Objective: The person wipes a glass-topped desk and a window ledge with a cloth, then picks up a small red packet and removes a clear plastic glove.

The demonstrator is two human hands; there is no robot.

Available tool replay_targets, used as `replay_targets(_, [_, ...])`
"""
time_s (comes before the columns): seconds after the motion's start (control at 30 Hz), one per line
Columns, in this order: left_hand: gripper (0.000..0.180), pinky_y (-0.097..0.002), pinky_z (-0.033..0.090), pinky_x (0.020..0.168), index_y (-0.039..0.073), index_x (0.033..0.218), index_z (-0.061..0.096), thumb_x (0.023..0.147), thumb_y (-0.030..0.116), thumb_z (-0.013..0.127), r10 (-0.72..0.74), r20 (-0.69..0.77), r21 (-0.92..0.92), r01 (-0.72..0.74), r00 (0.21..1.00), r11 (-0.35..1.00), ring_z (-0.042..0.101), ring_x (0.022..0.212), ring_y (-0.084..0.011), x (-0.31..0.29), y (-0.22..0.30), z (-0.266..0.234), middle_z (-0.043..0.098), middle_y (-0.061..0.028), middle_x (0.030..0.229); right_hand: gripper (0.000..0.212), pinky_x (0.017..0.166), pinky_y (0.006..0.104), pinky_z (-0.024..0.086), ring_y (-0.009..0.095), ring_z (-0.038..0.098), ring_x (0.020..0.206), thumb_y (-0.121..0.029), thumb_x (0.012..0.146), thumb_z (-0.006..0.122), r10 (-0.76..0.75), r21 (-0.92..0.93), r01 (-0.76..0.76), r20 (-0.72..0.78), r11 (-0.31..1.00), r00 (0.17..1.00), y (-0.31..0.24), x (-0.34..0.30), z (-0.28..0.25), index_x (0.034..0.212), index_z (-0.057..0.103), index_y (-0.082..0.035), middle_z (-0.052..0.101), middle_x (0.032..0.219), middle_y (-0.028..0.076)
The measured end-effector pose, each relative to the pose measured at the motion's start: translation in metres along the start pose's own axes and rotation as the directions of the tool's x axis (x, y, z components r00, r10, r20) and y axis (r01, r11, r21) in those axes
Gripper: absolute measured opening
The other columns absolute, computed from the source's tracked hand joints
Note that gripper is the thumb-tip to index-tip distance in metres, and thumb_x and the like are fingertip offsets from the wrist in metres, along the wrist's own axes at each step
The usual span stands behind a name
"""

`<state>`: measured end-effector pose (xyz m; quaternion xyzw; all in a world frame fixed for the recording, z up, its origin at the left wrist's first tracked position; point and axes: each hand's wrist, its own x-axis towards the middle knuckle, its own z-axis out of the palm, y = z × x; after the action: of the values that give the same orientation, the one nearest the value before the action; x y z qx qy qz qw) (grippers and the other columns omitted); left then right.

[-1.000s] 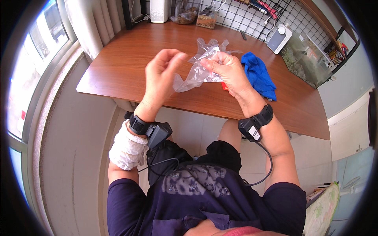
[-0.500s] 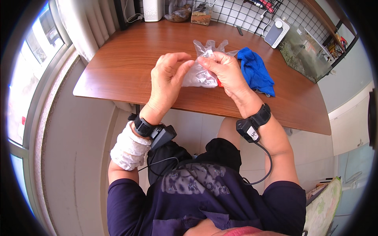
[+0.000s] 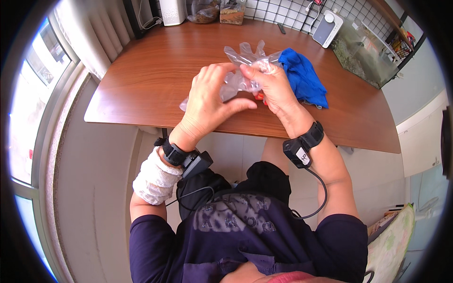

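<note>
A clear disposable plastic glove (image 3: 241, 81) hangs crumpled above the front part of the wooden table, its finger shapes fanned out toward the far side. My right hand (image 3: 271, 85) pinches the glove between thumb and fingers. To its left, my left hand (image 3: 207, 94) is open, with the thumb stretched well away from the fingers. Its fingertips overlap the plastic, and whether they touch it I cannot tell. A small red thing (image 3: 259, 96) shows partly below the right hand. Just right of that hand lies a bunched blue cloth (image 3: 304, 78).
The brown table (image 3: 146, 70) has a curved front edge near my lap. Along its back stand a white device (image 3: 172, 12), a bagged brown item (image 3: 203, 10) and a clear box (image 3: 232, 12). A glass tank (image 3: 363, 52) and a white-grey device (image 3: 328, 29) occupy the far right.
My left hand has opened wider, its thumb swinging away from the fingers and down. The glove has spread out and shifted, with a piece now showing left of that hand. My right hand keeps its pinch.
</note>
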<state>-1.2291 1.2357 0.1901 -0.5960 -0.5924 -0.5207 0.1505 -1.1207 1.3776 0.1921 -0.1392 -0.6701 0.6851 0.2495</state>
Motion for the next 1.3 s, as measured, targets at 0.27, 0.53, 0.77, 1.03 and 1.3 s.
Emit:
replay_targets(0.27, [0.015, -0.0386, 0.038, 0.089, 0.012, 0.079, 0.057, 0.065, 0.007, 0.058, 0.274, 0.119, 0.592, -0.289, 0.955, 0.752, 0.053, 0.088, -0.0212, -0.001, -0.021, -0.017, 0.057, -0.0008, 0.082, 0.051, 0.058, 0.0229, 0.051, 0.013, 0.060, 0.062, -0.048, 0.089, 0.050, 0.150, -0.127, -0.154, -0.041, 0.980, 0.988, -0.036, -0.011, -0.023, 0.086, 0.061, 0.001, 0.063, 0.075, 0.011])
replay_targets(0.53, [0.014, -0.0427, 0.033, 0.100, 0.010, 0.080, 0.060, 0.069, 0.004, 0.055, 0.151, 0.354, 0.581, -0.343, 0.923, 0.738, 0.052, 0.101, -0.0200, -0.009, -0.037, -0.014, 0.060, 0.0002, 0.088, 0.059, 0.097, 0.0391, 0.038, 0.032, 0.040, 0.119, -0.018, 0.066, 0.073, -0.271, -0.951, 0.292, 0.256, 0.098, 0.928, -0.031, -0.018, -0.061, 0.119, 0.049, -0.009, 0.042, 0.132, 0.011])
replay_targets(0.77, [0.033, -0.0452, 0.028, 0.105, 0.007, 0.103, 0.061, 0.071, 0.000, 0.054, 0.043, 0.468, 0.487, -0.298, 0.882, 0.821, 0.045, 0.118, -0.0276, -0.008, -0.039, -0.022, 0.058, -0.0080, 0.113, 0.021, 0.072, 0.0371, 0.049, 0.025, 0.061, 0.087, -0.021, 0.074, 0.066, -0.246, -0.966, 0.246, 0.257, -0.077, 0.935, -0.023, 0.011, -0.045, 0.089, 0.064, -0.006, 0.064, 0.097, 0.008])
replay_targets(1.03, [0.058, -0.0404, 0.036, 0.099, 0.006, 0.124, 0.047, 0.074, 0.025, 0.070, 0.045, 0.481, 0.151, -0.134, 0.875, 0.979, 0.041, 0.121, -0.0351, 0.004, -0.004, -0.013, 0.047, -0.0174, 0.127, 0.033, 0.051, 0.0230, 0.044, 0.008, 0.059, 0.061, -0.031, 0.089, 0.057, -0.188, -0.444, 0.095, -0.169, 0.891, 0.968, -0.038, 0.014, -0.047, 0.080, 0.065, 0.000, 0.063, 0.070, 0.003])
replay_targets(1.3, [0.039, -0.0400, 0.040, 0.092, 0.005, 0.106, 0.058, 0.072, 0.021, 0.070, 0.139, 0.359, 0.359, -0.274, 0.923, 0.892, 0.050, 0.109, -0.0324, -0.001, -0.016, -0.001, 0.058, -0.0147, 0.109, 0.019, 0.077, 0.0299, 0.052, 0.019, 0.063, 0.086, -0.007, 0.085, 0.060, -0.181, 0.187, 0.254, -0.338, 0.949, 0.924, -0.049, -0.027, -0.048, 0.101, 0.054, 0.002, 0.064, 0.092, 0.013])
